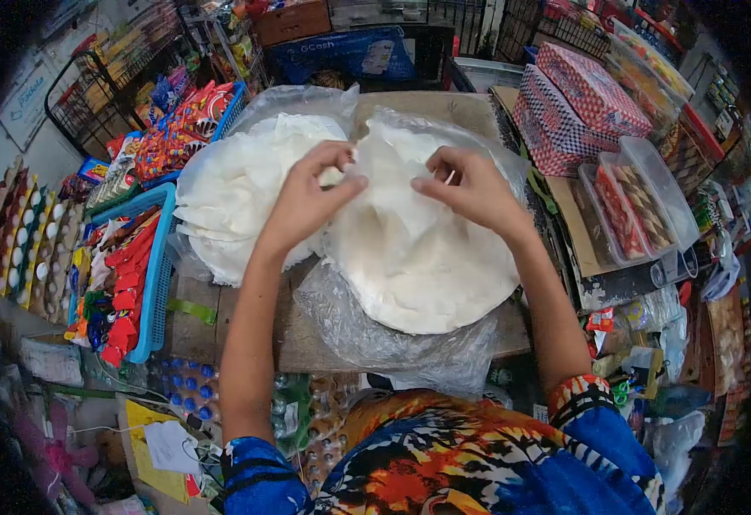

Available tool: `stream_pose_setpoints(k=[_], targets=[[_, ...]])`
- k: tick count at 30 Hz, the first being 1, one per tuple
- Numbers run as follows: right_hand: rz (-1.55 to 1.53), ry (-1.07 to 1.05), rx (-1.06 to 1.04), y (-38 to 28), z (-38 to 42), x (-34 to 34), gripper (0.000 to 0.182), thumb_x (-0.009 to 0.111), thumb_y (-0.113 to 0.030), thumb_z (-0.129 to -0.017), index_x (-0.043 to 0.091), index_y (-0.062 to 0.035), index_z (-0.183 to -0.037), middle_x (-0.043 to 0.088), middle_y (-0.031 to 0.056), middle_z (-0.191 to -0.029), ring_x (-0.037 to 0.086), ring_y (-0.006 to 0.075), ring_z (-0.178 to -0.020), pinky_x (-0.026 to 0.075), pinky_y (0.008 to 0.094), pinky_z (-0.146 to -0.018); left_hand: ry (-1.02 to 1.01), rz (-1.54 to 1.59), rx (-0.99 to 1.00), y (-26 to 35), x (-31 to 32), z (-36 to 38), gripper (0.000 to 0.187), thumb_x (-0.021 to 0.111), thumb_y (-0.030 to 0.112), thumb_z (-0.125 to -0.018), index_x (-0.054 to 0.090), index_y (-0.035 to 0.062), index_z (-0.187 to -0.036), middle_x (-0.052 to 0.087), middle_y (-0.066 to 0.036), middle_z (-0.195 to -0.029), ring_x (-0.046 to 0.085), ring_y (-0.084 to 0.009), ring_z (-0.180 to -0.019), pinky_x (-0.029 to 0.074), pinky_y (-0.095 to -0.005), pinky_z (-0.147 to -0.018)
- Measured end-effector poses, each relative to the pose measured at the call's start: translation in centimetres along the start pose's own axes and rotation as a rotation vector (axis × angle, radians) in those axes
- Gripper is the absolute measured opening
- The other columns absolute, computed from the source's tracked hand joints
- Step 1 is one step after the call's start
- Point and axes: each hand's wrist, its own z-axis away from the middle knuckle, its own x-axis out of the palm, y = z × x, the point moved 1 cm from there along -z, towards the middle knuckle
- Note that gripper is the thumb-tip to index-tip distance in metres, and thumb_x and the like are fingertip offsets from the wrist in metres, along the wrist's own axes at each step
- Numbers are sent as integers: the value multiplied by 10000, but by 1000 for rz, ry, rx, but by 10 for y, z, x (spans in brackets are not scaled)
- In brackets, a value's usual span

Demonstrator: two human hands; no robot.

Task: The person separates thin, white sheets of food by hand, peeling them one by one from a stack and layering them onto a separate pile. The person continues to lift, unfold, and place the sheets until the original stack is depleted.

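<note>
A stack of thin, round white sheets, which look like spring roll wrappers [427,296], lies on clear plastic on a wooden table. Its upper sheet is raised and wrinkled toward the far side. My left hand [320,184] is closed at the left of this raised sheet, with a bit of white at its fingertips. On the other side, my right hand [470,189] is curled with thumb and fingers pinched at the sheet. Left of the stack, a looser pile of white wrappers [238,189] sits on more plastic, partly behind my left wrist.
Blue baskets [163,275] of packaged snacks and egg trays [28,240] stand at left. Checkered boxes [577,103] and a clear container [641,206] of stick snacks are at right. Plastic film [341,313] hangs over the near edge of the wooden table [285,330].
</note>
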Motion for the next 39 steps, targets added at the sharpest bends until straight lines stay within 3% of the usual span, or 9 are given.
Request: stream_pose_setpoints(k=[6,11,14,20,25,28,31,34,39], targets=[[44,10,-96,-9,2,12,371,723,-330,-733,647,31,-770,572,101,-581,523,161,-556,423,319,-554,-255,104,-134,15,21,7,153,654,43,-801,505,10,-805,594,-50,-1085,519,-68,-879,458,-239,-758],[-121,164,-31,18,-8,-12,233,669,-186,-756,651,44,-795,566,128,-581,484,92,-543,403,287,-524,24,31,-80,5,-17,-5,84,589,4,-763,513,40,-765,626,-13,-838,508,-57,-687,424,-212,-638],[-145,232,75,11,-4,-14,195,639,-146,-754,645,43,-800,578,127,-605,510,121,-556,414,289,-541,28,85,-76,6,-16,-5,102,593,3,-749,497,37,-756,637,-38,-878,511,-51,-725,423,-211,-650],[-126,-64,-332,-21,6,11,180,646,-98,-719,571,48,-793,577,123,-798,558,194,-705,459,296,-596,-72,-168,158,39,22,8,392,641,8,-719,569,41,-1102,621,-96,-1038,600,-195,-952,471,-285,-816],[-126,-111,-291,-28,9,13,187,640,-89,-713,574,53,-816,590,135,-831,573,210,-708,471,306,-609,-54,-372,278,34,33,13,477,606,-32,-738,572,40,-1208,633,-131,-1080,624,-221,-960,492,-304,-817],[-96,-64,-267,-21,6,8,179,634,-104,-725,608,48,-816,602,132,-789,582,212,-690,477,313,-620,-93,-361,74,23,15,8,403,537,-71,-764,620,11,-1150,655,-136,-1081,643,-196,-903,511,-294,-794],[41,175,-225,13,-5,-19,210,623,-140,-745,647,53,-824,624,125,-692,569,186,-610,472,315,-613,132,-71,-115,9,-20,-3,366,484,-96,-767,658,-15,-1078,671,-111,-1046,638,-151,-864,512,-265,-793],[-10,138,55,27,-8,-42,230,627,-149,-719,651,61,-808,630,138,-652,545,153,-573,439,327,-565,165,-78,-151,-10,-41,-7,377,474,-98,-755,660,-15,-1072,670,-100,-1043,626,-129,-870,502,-254,-800],[178,-118,26,24,-1,-34,238,633,-154,-704,658,55,-815,623,153,-653,579,193,-592,447,341,-579,-59,-251,-256,-3,-27,-4,404,435,-78,-715,669,-16,-1038,675,-84,-1018,603,-108,-850,470,-248,-779]])
